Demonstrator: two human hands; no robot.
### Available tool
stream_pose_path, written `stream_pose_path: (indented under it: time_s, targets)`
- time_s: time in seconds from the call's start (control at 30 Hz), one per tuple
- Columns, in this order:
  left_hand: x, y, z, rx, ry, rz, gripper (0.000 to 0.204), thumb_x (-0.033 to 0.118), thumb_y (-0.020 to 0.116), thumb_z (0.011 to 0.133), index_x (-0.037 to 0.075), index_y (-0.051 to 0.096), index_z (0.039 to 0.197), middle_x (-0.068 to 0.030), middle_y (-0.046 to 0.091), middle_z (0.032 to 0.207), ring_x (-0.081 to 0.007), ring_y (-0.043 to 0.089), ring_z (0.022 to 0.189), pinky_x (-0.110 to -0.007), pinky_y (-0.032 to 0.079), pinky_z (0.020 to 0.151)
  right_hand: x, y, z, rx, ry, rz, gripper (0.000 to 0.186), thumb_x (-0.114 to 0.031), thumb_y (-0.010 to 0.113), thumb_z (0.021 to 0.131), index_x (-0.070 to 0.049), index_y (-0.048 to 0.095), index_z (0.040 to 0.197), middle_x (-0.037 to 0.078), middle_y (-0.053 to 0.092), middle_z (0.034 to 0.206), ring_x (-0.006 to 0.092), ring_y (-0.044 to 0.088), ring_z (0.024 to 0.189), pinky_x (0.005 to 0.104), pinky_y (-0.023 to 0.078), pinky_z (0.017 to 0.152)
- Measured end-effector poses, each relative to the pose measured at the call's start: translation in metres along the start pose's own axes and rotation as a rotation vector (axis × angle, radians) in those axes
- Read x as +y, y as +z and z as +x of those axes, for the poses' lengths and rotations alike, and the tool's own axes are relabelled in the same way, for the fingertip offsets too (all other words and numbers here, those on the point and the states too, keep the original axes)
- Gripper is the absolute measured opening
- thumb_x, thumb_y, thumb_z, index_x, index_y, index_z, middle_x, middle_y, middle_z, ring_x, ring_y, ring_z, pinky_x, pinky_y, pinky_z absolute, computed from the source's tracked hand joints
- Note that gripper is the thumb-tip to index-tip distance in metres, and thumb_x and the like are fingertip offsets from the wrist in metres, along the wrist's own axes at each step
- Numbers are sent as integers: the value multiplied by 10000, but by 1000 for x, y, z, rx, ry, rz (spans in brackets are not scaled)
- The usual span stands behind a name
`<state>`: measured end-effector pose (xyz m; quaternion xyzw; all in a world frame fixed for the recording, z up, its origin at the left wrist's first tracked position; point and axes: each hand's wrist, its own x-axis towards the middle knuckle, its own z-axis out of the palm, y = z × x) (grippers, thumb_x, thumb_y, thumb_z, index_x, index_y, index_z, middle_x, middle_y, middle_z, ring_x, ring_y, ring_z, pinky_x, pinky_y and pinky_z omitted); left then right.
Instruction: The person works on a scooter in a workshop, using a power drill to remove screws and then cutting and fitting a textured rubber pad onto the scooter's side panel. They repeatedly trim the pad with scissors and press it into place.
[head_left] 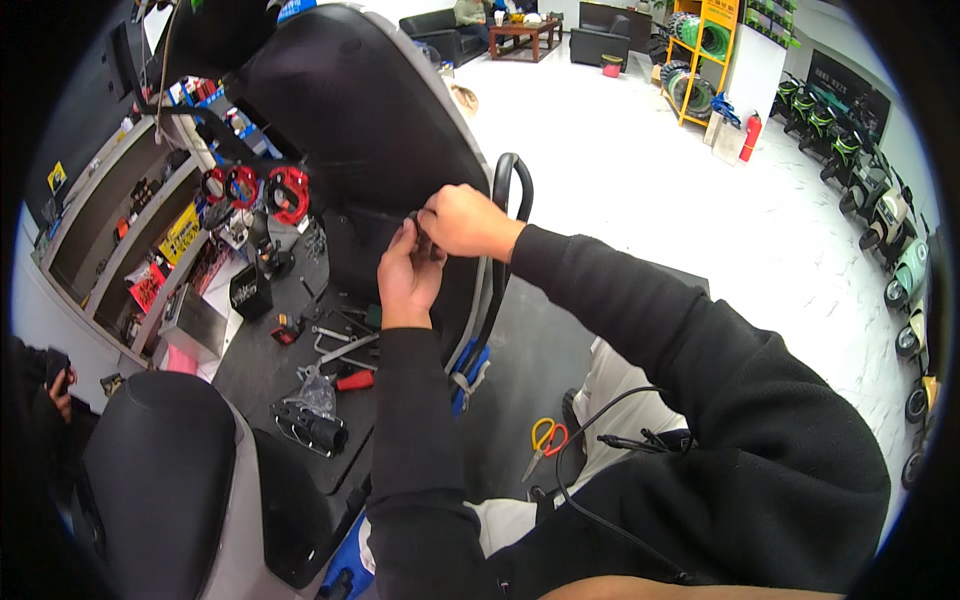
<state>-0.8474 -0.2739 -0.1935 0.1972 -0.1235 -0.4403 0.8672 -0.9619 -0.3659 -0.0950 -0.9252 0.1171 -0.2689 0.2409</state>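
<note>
My left hand point(408, 285) is closed, its fingertips raised around a small dark object point(424, 240) that is too covered to name. My right hand point(466, 222) is curled in a fist against it from the right, the fingers pinched at the same object. Both hands are in front of a large black padded seat point(370, 110) that stands tilted up. A black curved grab rail point(512, 190) runs along its right side, close to my right wrist.
On the dark bench lie wrenches point(345, 348), a red-handled tool point(355, 381) and a plastic bag point(318, 392). Yellow-and-red-handled scissors point(545, 440) lie below right. Another black seat point(160, 480) fills the lower left; a person's hand point(62, 395) shows beyond it. Scooters point(890, 220) line the right.
</note>
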Motion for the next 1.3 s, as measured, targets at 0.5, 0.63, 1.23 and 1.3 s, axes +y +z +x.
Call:
stream_pose_path:
  time_s: [0.5,0.63,1.23,1.3]
  targets:
    - [-15,13,-18,-133,47,-29,280,258,564,1104,6,654,1187,-125,678,1199,-244,645,1135,-434,515,1088,16,-8,13,-132,-557,-621,233,-217,639,858,-17,743,803,160,743,824,374,739,774,463,604,706]
    - [-12,25,-21,16,53,-14,280,234,559,1104,-18,645,1192,-151,664,1190,-271,655,1125,-440,550,1065,22,-6,10,-52,-532,-496,236,-222,625,899,-24,738,838,148,719,806,366,735,779,459,605,715]
    - [27,0,-10,5,-174,264,262,268,724,1012,32,701,1124,-125,721,1057,-228,698,980,-376,593,882,23,-8,3,-55,-460,-311,332,-274,543,1013,-27,747,925,206,736,884,418,713,879,505,571,837]
    - [27,-9,-4,-93,-196,253,256,286,701,1029,60,703,1151,-112,733,1046,-237,715,989,-371,591,883,20,-17,7,-48,-424,-327,335,-282,546,1010,-28,748,926,206,738,887,416,715,879,507,571,843]
